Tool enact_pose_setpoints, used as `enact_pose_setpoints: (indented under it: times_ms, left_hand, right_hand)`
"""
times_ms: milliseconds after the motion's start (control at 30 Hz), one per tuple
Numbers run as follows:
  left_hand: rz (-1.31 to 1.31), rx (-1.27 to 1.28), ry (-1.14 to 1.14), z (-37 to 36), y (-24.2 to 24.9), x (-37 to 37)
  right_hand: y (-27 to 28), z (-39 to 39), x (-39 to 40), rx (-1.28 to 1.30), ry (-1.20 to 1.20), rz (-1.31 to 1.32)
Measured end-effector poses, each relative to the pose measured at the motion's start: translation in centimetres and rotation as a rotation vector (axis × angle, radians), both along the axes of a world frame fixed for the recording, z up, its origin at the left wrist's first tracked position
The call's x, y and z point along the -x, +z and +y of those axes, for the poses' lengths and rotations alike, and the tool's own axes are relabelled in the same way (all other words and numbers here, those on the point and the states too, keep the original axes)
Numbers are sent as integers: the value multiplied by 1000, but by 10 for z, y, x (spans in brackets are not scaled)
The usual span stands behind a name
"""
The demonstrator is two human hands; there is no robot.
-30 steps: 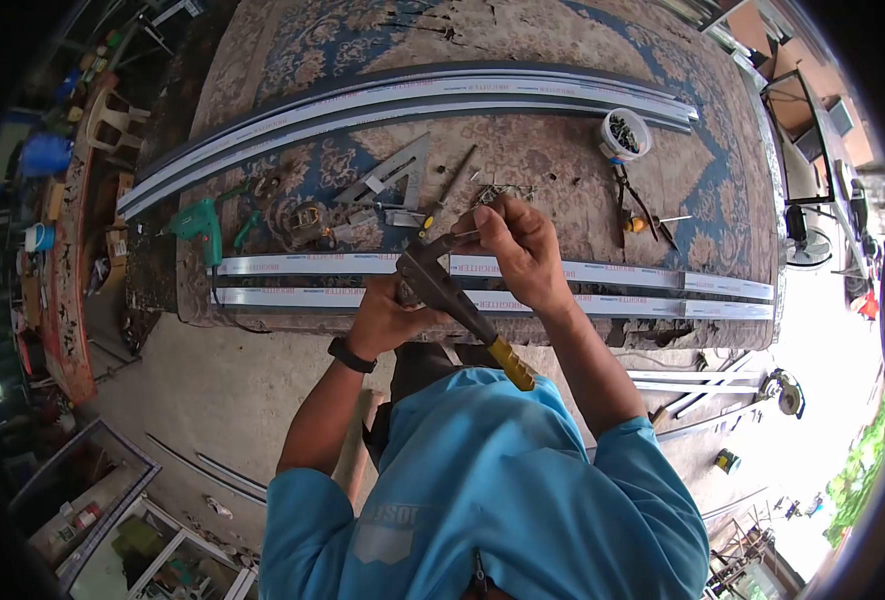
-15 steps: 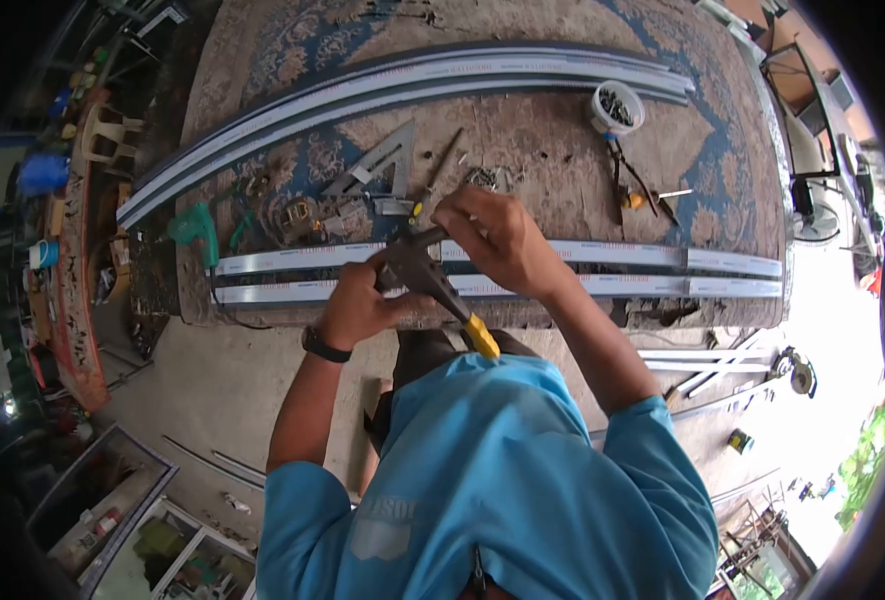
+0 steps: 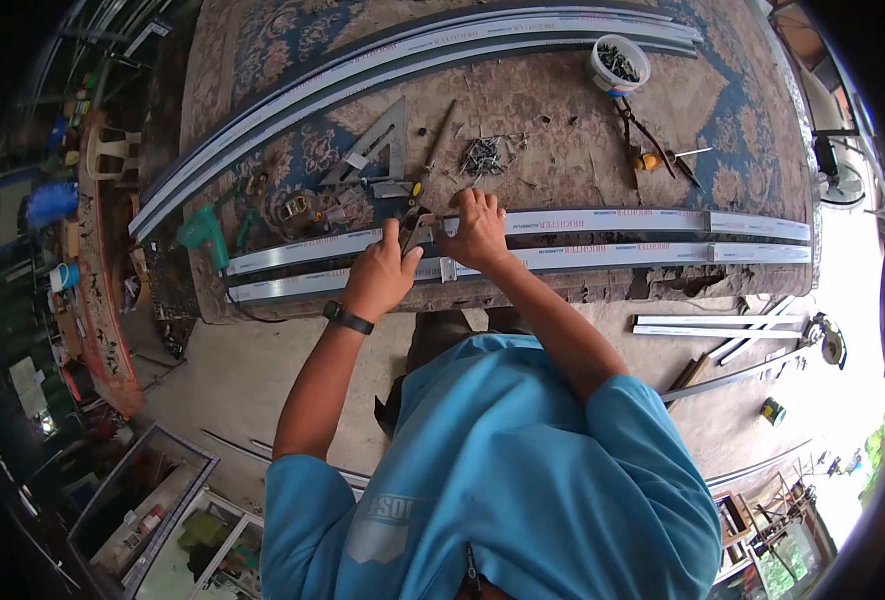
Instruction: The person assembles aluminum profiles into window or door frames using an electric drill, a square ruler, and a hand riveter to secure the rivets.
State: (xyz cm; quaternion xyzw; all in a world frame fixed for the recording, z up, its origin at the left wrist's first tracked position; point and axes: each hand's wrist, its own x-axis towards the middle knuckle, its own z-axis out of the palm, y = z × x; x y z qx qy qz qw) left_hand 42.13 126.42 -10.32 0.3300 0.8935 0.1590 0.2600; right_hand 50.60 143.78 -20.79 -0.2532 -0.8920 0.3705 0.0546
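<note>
Two long aluminium profiles (image 3: 582, 252) with printed protective film lie along the near table edge. My left hand (image 3: 380, 278) is closed around a dark hand riveter (image 3: 417, 228), whose head is over the profiles; its yellow grip is hidden. Beside it, my right hand (image 3: 478, 235) has its fingers bent over the upper profile (image 3: 602, 220), gripping it. A small metal bracket (image 3: 448, 269) sits on the lower profile just below my hands. Behind them, a pile of rivets (image 3: 489, 155) lies on the carpeted table.
A white tub (image 3: 619, 64) of small fasteners stands at the back right, with pincers (image 3: 642, 130) in front. At left are a green power tool (image 3: 202, 235) and a set square (image 3: 377, 150). More long profiles (image 3: 402, 50) cross the back of the table.
The riveter has turned and moved down to the profiles, so its yellow grip no longer shows. My right hand has left the riveter's handle and come down onto the upper profile.
</note>
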Motion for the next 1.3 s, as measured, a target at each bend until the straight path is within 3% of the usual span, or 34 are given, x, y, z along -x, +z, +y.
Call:
enact_pose_setpoints:
  times_ms: [567,700,767,833,867,967,1000,1100,1167,1200,1300]
  left_hand:
    - [0,194,-175,27,-23,8]
    - [17,234,-238,31,-20,13]
    - [-9,250,-233,30,-21,10]
    - [-46,241,-206,38,-12,11]
    - [-70,291,-198,43,-9,12]
    - [-35,216,-243,30,-19,10]
    - [-69,304,-237,28,-11,11]
    - [202,29,-265,-22,16,-8]
    - [-329,139,111,-63,24,-9]
    - [-525,74,95,-76,21,-4]
    - [-357,257,99,-86,-12,-7]
  right_hand:
    - [-9,-6,7,4,-47,-60]
    - [7,-15,-15,76,-160,130]
    - [27,-37,-42,594,-176,226]
    - [23,-67,-30,1233,-392,-84]
    - [16,-66,-18,1463,-308,-246]
    - [-8,-92,16,1572,-583,14]
    - [7,-89,17,1484,-637,-76]
    - [30,-86,21,1675,-727,-44]
    - [29,-92,25,1727,-768,71]
    - [29,-95,26,1726,-785,95]
    - [30,-99,30,1812,-883,154]
